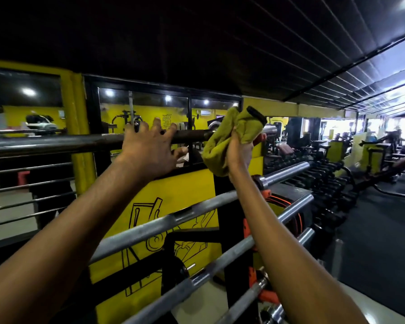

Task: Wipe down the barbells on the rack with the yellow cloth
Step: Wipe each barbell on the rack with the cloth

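The left hand (147,146) rested on the top barbell (56,143), fingers splayed wide over the bar, thumb below it; the right hand (240,152) gripped the bunched yellow cloth (225,139), fingers closed round it, held against the same bar above the rack (229,253) upright; lower barbells (150,228) lay on the rack beneath.

Single head-worn wide-angle view; faces forward, close over rack (234,206); gym floor recedes right.
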The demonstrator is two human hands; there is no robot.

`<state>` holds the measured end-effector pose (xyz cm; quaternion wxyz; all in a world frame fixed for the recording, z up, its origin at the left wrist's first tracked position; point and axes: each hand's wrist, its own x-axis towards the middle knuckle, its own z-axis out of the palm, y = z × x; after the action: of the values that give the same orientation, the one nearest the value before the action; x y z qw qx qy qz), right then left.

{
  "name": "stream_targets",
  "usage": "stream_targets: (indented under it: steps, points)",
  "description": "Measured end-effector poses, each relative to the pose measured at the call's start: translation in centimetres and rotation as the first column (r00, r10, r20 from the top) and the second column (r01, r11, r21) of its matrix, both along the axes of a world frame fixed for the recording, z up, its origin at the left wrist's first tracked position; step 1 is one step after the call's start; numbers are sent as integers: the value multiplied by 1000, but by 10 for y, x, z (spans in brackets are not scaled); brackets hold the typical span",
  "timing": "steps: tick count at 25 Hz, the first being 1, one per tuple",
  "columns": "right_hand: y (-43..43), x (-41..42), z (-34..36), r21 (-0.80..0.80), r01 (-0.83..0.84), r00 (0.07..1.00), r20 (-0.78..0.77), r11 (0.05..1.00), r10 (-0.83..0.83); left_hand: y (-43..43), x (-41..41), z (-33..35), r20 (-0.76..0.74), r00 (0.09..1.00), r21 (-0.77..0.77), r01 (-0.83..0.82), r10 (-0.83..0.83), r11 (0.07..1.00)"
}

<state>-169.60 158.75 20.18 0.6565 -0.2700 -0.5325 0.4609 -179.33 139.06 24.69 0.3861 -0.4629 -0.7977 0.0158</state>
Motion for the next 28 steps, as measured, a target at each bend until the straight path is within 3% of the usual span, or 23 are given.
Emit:
stream_targets:
  steps: [3,6,11,15,18,21,23,25,28]
  points:
    - [14,3,-16,138,43,996,75,989,-54,34,9,8,5,998,-60,69,-69,996]
    - [26,-3,-19,270,149,985,44,951,-167,68,13,11,-5,996,-89,84,-85,992]
    - [12,-19,-36,152,-142,977,-134,978,163,82,15,10,-53,996,-14,65,-65,998]
    - [11,-18,-25,72,-532,743,-440,844,505,81,16,1,-106,991,66,86,-79,994]
    - [23,-15,-25,-28,-654,645,-542,756,538,83,13,-1,-101,992,68,79,-72,995]
    - [39,-18,-23,4,-731,524,-638,683,565,83,9,-4,-109,991,73,88,-80,993]
    - [41,-20,-26,-10,-710,556,-623,705,551,82,10,-3,-120,989,72,100,-91,992]
    - [38,-11,-28,-68,-595,705,-523,801,479,81,11,-3,-147,982,73,132,-120,989]
    - [38,16,-18,-87,-286,950,-152,954,271,79,6,-4,-185,972,27,151,-143,988]
